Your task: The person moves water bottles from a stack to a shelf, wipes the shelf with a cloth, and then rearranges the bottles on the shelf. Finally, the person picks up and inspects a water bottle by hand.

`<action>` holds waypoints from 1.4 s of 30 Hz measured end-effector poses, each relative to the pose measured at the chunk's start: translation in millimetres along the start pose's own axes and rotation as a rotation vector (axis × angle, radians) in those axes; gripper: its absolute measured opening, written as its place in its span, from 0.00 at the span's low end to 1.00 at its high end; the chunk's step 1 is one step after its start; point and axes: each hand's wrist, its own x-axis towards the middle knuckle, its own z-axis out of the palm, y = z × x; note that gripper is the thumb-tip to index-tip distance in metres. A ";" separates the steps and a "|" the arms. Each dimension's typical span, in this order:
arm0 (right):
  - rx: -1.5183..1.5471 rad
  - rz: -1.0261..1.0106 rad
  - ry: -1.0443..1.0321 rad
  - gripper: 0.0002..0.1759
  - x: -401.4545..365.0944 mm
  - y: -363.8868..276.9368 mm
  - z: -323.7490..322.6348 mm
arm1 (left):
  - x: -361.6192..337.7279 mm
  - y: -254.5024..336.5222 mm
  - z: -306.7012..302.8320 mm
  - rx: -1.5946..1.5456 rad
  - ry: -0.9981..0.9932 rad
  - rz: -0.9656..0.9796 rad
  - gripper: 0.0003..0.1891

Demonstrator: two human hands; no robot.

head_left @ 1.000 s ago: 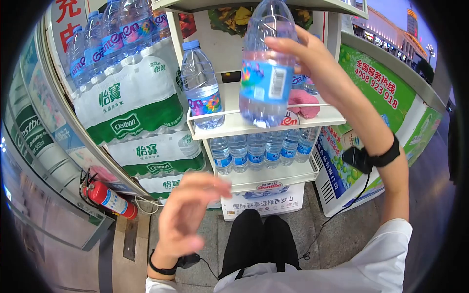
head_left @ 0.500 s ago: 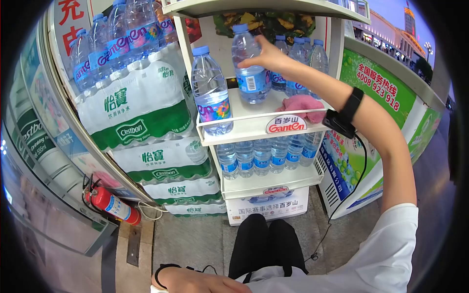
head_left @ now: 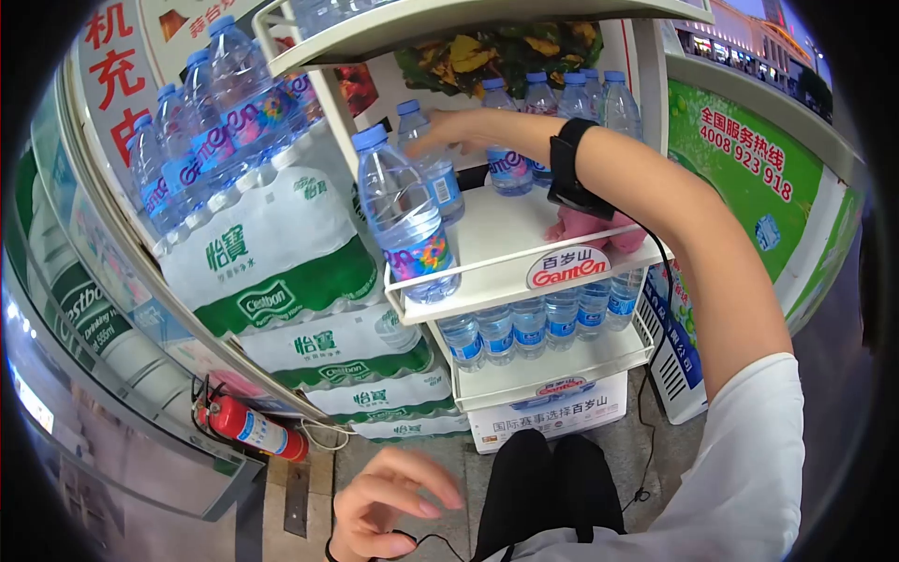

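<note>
On the upper shelf (head_left: 510,220) of a white rack, my right hand (head_left: 449,133) is closed around the upper part of a water bottle (head_left: 440,183) with a blue cap. This bottle stands upright at the shelf's left, just behind a larger Ganten bottle (head_left: 405,211) at the front left corner. My fingers are partly blurred. Low in front of my body, my left hand (head_left: 393,501) hangs with its fingers apart and curved, holding nothing. Beneath my right wrist, a pink cloth (head_left: 595,228) lies near the shelf's front rail.
More Ganten bottles (head_left: 510,169) stand at the back right of that shelf. Small bottles (head_left: 529,328) fill the lower shelf. Stacked Cestbon packs (head_left: 253,253) rise at left, with a fire extinguisher (head_left: 248,429) by them. A green freezer (head_left: 740,150) is at right. A cable runs from my right wrist.
My right hand has carried the bottle leftward across the shelf to behind the larger one. My left hand has risen into fuller view with fingers spread. The camera view has shifted.
</note>
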 end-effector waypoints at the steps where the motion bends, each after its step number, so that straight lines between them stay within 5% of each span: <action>1: -0.007 0.039 0.126 0.65 5.8 -5.1 2.1 | 2.6 -4.9 -4.2 0.004 -0.007 -0.019 0.14; 3: -0.092 -0.193 0.329 0.64 17.5 -9.4 -0.2 | 2.2 -16.1 -7.6 -0.110 0.029 -0.057 0.15; 9: -0.200 -0.145 0.085 0.45 39.9 -25.1 -15.8 | 9.5 -38.1 -13.0 -0.076 0.075 -0.116 0.15; 12: 0.027 -0.220 -0.076 0.34 48.2 -10.4 -21.9 | 9.0 -43.7 -14.1 -0.053 0.086 -0.140 0.15; 28: -0.051 -0.310 -0.004 0.41 82.5 -5.0 -14.4 | 8.7 -62.2 -26.8 0.032 0.163 -0.211 0.15; 31: -0.235 -0.174 0.119 0.43 75.8 -18.8 -23.8 | 5.4 -59.5 -31.8 -0.012 0.129 -0.216 0.15; 34: -0.496 -0.244 0.177 0.44 71.3 -35.4 -32.1 | 1.0 -61.4 -37.0 -0.069 0.098 -0.208 0.15; 39: -0.594 -0.343 0.280 0.17 73.7 -41.1 -19.1 | -1.1 -62.7 -39.4 -0.094 0.076 -0.213 0.16; 42: -0.535 -0.362 0.293 0.14 76.0 -38.2 -17.8 | -4.9 -61.6 -41.1 -0.081 0.076 -0.234 0.16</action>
